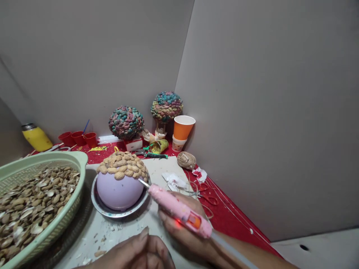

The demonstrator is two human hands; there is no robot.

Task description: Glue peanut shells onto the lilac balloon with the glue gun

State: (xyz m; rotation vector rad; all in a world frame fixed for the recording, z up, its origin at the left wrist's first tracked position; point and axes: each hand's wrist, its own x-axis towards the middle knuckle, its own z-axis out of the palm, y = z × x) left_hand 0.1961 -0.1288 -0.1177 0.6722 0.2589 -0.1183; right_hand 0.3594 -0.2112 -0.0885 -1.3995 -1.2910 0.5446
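Note:
My right hand [182,220] is wrapped round a pink hot glue gun [179,209] with a glowing red light and a glue stick trailing from its back. The nozzle meets the right side of a lilac balloon [119,190], just under the rows of peanut shells [123,166] covering its top. That balloon rests in a shallow metal bowl [99,211]. Low in front, my left hand [143,252] has its fingers curled and thumb raised; whatever is in them, if anything, is hidden. A green basket [81,175] of loose peanut shells [42,205] stands to the left.
Behind are two coloured shell-covered balls [126,122], an orange paper cup [183,129], red cups [78,138], a yellow bottle [37,138] and pliers [157,155]. Twine [186,160], crumpled tissue [175,182] and red-handled scissors [210,200] lie right. Grey walls [252,93] enclose the table.

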